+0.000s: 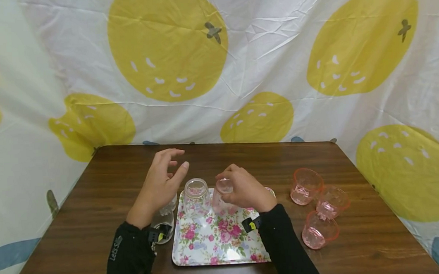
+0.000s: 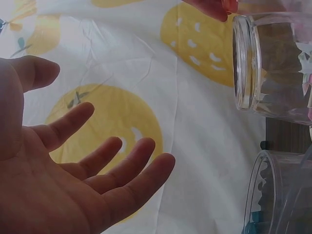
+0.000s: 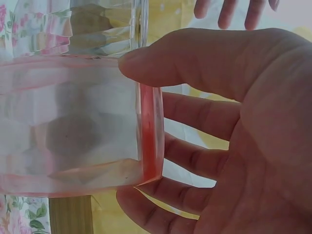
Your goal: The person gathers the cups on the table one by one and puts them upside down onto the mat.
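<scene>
My right hand (image 1: pixel 244 187) holds a pink-tinted glass (image 3: pixel 87 131) near its base, thumb on one side and fingers on the other. The glass is upside down over the back of the floral tray (image 1: pixel 195 250). Right beside it stands an inverted clear glass (image 1: pixel 197 200), also seen at the upper right of the left wrist view. My left hand (image 1: pixel 158 185) is raised left of that clear glass, fingers spread and holding nothing in the left wrist view (image 2: pixel 73 161). Partly hidden below it, more clear glassware (image 1: pixel 167 235) stands left of the tray.
Three pink glasses with reddish rims, one of them the front glass (image 1: pixel 317 233), stand upright close together right of the tray. All of this is on a dark wooden table (image 1: pixel 373 236). A lemon-patterned cloth (image 1: pixel 260 60) hangs behind the table.
</scene>
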`<action>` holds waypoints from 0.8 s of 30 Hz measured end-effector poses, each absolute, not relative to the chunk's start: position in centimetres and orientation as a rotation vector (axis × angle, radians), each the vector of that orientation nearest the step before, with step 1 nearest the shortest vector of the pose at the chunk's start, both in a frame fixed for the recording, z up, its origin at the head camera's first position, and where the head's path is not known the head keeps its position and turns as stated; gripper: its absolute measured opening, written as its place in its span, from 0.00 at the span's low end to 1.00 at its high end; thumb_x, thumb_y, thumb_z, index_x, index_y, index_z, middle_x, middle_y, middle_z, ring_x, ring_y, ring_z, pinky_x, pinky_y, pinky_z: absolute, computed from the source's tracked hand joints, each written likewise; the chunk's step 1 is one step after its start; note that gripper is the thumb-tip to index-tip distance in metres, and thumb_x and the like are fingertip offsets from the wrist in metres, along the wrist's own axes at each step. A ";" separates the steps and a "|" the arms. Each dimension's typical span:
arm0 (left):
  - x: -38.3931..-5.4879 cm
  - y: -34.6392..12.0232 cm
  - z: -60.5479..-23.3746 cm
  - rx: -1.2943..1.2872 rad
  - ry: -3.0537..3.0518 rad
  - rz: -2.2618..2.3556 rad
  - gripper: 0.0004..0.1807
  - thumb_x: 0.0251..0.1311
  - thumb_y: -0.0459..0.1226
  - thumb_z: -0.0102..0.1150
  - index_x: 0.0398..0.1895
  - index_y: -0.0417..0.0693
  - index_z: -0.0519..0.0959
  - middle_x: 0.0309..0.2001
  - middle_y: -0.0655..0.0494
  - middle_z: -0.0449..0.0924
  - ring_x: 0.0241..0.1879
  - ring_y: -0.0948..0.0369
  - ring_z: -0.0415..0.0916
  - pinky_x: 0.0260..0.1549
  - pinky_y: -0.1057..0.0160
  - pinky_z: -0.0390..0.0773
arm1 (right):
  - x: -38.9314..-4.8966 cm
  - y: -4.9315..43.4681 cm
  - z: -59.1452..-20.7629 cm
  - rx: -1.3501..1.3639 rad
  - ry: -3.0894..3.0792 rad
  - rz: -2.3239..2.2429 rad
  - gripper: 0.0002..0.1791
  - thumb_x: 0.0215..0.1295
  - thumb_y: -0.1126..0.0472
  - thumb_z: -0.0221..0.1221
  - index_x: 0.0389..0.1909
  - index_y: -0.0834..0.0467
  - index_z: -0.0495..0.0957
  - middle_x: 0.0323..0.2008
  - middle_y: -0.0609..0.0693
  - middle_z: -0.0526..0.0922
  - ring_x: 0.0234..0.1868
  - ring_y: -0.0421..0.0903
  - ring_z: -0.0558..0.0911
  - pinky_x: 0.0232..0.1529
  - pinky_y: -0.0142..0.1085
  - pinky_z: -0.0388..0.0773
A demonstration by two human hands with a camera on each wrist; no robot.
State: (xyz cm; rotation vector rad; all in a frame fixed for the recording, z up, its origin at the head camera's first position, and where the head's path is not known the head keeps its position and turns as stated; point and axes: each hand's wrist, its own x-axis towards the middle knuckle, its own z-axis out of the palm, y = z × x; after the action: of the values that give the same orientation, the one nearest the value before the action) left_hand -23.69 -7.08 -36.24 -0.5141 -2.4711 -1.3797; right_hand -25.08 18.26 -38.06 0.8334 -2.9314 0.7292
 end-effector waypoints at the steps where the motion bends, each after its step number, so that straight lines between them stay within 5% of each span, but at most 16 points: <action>1: -23.7 -7.1 -36.3 -0.515 -2.472 -1.381 0.25 0.74 0.46 0.53 0.69 0.47 0.69 0.71 0.42 0.59 0.64 0.41 0.70 0.55 0.38 0.77 | -25.1 18.2 -38.1 0.833 -2.935 0.728 0.23 0.63 0.60 0.68 0.60 0.56 0.80 0.54 0.54 0.76 0.56 0.54 0.75 0.56 0.48 0.76; 24: -23.7 -7.2 -36.2 -0.527 -2.501 -1.368 0.26 0.74 0.46 0.53 0.70 0.47 0.68 0.72 0.41 0.57 0.64 0.40 0.69 0.55 0.39 0.77 | -25.2 18.6 -38.1 0.829 -2.906 0.724 0.26 0.62 0.55 0.71 0.60 0.55 0.79 0.55 0.53 0.77 0.57 0.52 0.78 0.60 0.45 0.77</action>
State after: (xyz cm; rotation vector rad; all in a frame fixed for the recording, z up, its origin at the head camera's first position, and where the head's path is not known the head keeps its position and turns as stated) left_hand -23.70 -7.21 -36.24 -0.5275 -2.5005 -1.3685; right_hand -25.25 18.61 -38.14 0.8292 -2.9058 0.7236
